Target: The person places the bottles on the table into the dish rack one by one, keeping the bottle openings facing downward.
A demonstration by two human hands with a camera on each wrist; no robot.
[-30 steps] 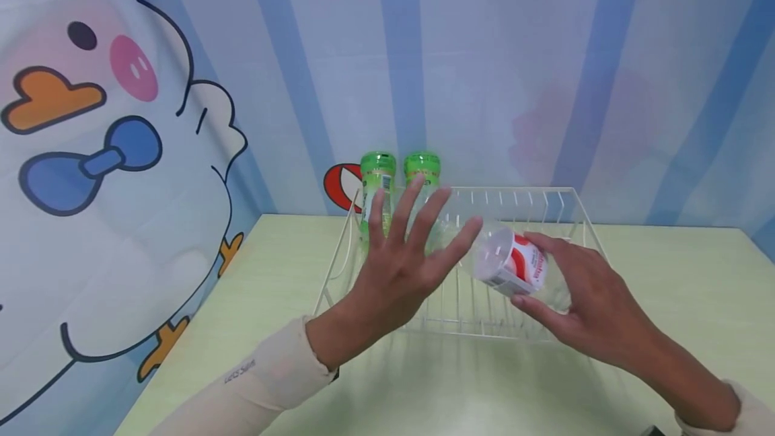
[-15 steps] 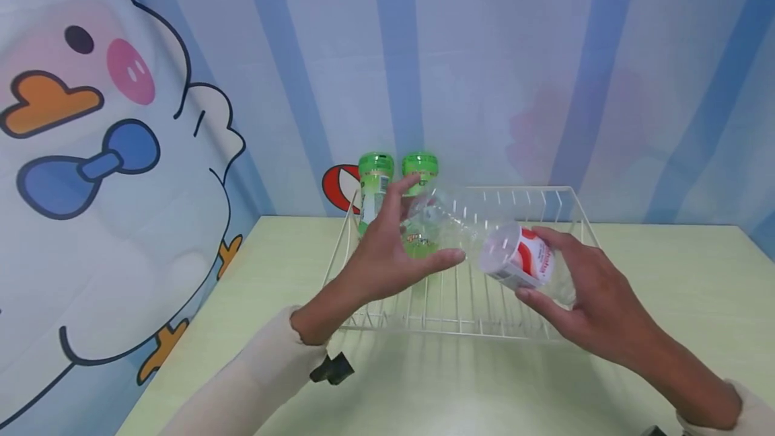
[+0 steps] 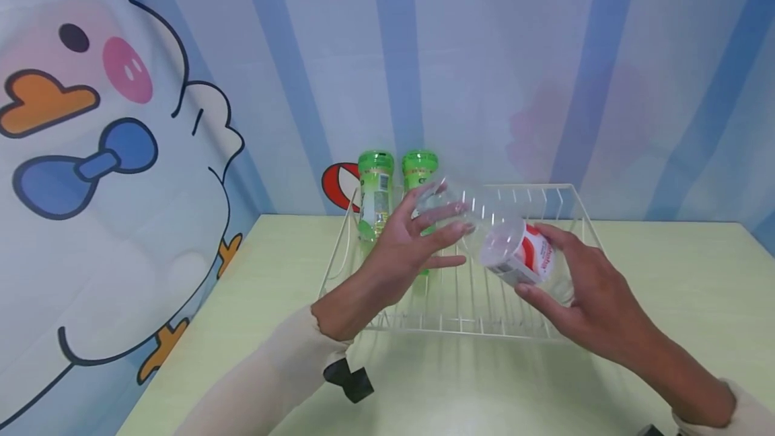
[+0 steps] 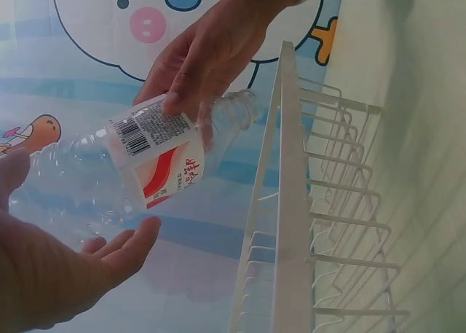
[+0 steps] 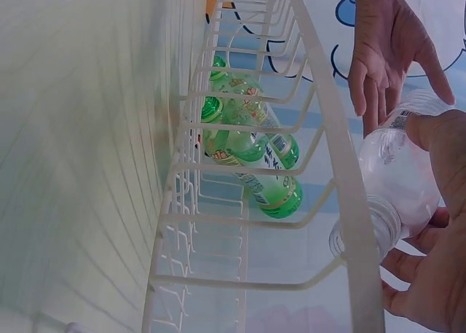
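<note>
We see the right hand (image 3: 581,295) gripping a clear plastic bottle (image 3: 508,251) with a red and white label, its fingers and thumb curled round the labelled body. The bottle lies tilted in the air above the white wire rack (image 3: 563,190), its far end angled up towards the back wall. The left hand (image 3: 412,244) reaches in from the other side with fingers spread and nearly straight; its fingertips (image 3: 463,226) lie against the bottle's clear far part without closing round it. In the left wrist view the left hand's palm (image 4: 51,275) sits just under the bottle (image 4: 156,158), open. Two green bottles (image 3: 396,184) stand upright in the rack's far left corner, just behind the left hand. The rack rests on the pale green tabletop (image 3: 666,274).
</note>
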